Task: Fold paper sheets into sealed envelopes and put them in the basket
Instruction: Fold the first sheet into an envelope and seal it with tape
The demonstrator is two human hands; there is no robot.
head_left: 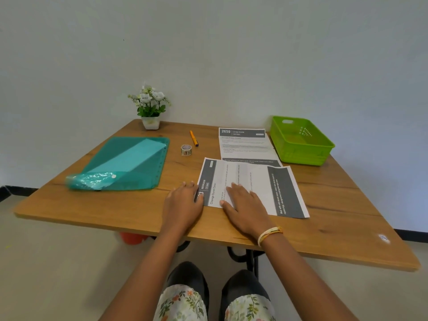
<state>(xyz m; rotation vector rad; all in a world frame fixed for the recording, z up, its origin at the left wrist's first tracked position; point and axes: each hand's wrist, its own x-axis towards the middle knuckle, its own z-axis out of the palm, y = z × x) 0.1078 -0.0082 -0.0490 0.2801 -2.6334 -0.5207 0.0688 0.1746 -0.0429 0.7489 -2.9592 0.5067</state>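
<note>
Head view: both hands [245, 206] on sheet [257, 181].

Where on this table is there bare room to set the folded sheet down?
Bare wood lies right of the sheet, in front of the basket, and between folder and near edge. Crowded between the tape, pen and second sheet.

I see a printed sheet [252, 188] lying flat and sideways near the front edge, unfolded. A second sheet [245, 144] lies behind it, partly under it. The green basket [301, 154] stands just right of the second sheet.
</note>
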